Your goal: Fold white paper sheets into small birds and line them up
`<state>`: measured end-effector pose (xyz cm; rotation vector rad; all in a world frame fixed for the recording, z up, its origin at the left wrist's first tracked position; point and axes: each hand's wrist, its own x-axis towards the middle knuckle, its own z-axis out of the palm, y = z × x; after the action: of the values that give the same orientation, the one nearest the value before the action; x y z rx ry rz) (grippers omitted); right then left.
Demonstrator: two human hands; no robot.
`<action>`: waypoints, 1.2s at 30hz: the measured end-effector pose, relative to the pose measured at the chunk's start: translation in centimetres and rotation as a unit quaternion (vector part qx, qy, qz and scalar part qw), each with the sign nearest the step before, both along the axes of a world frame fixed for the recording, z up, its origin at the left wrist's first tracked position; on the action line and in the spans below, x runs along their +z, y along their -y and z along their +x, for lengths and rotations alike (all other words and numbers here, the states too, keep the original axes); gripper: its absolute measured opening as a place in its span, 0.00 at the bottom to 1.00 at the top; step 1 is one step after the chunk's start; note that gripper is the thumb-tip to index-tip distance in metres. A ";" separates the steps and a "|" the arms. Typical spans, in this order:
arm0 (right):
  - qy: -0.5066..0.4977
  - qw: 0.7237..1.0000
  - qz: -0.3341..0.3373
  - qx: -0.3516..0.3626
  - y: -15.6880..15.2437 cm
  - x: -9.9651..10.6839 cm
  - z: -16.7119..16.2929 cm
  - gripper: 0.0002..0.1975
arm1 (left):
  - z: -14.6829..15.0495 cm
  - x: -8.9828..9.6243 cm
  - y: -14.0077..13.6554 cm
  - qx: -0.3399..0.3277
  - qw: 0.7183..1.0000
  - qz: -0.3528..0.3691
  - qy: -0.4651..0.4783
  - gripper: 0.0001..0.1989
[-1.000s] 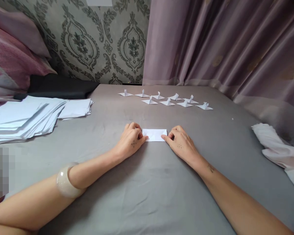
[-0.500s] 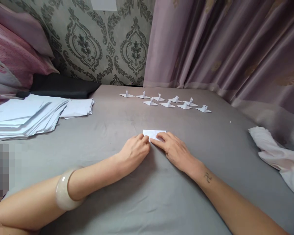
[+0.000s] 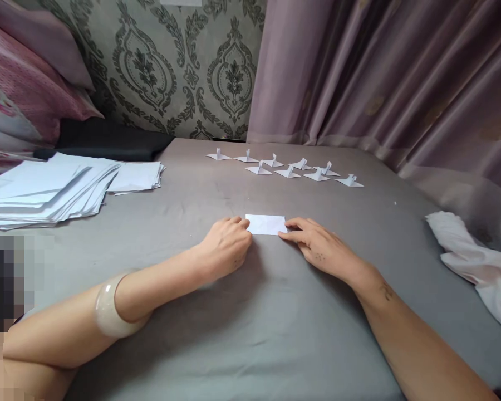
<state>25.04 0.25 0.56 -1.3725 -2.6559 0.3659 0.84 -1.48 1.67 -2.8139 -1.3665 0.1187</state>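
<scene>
A small white folded paper (image 3: 266,224) lies flat on the grey cloth between my two hands. My left hand (image 3: 229,245) has its fingers curled closed at the left edge of the paper, with the fingertips partly hidden. At the opposite edge, my right hand (image 3: 323,245) grips the paper's right end between thumb and fingers. Its thumb is at the near corner and the index finger at the far one. Beyond the hands, several small white folded-paper figures (image 3: 290,171) stand in two loose rows, each with flat points and an upright middle.
A stack of white paper sheets (image 3: 37,192) sits at the left, beside a smaller paper pile (image 3: 136,177). Black material (image 3: 112,139) lies behind them. White fabric (image 3: 471,256) is bunched at the right edge. Purple curtains (image 3: 338,72) hang at the back right.
My right hand has slid rightward along the paper to its right end, uncovering the paper's middle. My left hand remains at the left edge. The view has tilted slightly downward.
</scene>
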 end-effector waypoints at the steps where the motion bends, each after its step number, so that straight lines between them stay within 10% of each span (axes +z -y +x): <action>1: -0.010 1.000 -0.011 0.001 -0.1 0.2 0.2 0.22 | -0.2 -0.1 -0.2 0.002 1.000 0.008 0.012 0.11; 15: -0.282 0.928 -0.078 -0.229 -2.3 -2.3 -0.4 0.13 | 0.8 -2.4 -2.5 -0.031 0.967 0.001 0.254 0.17; 25: -0.397 0.878 -0.082 -0.254 -2.2 -2.5 -1.0 0.11 | 1.1 -2.8 -3.3 0.026 0.952 0.005 0.305 0.17; 28: -0.418 0.877 -0.020 -0.238 -1.8 -2.4 -1.5 0.10 | 1.0 -2.1 -3.2 0.129 0.857 -0.061 0.495 0.16; 33: -0.341 0.916 0.144 -0.153 0.1 -1.4 -2.6 0.15 | 0.8 -1.4 -2.9 0.275 0.570 -0.332 0.700 0.12; 36: -0.255 0.943 0.203 -0.064 0.7 -1.2 -3.1 0.22 | 1.0 -1.5 -2.5 0.305 0.499 -0.394 0.709 0.09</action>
<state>21.94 -0.50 -0.64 -1.1238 -2.0587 0.1203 1.83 1.06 0.22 -2.1458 -3.0012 -2.7751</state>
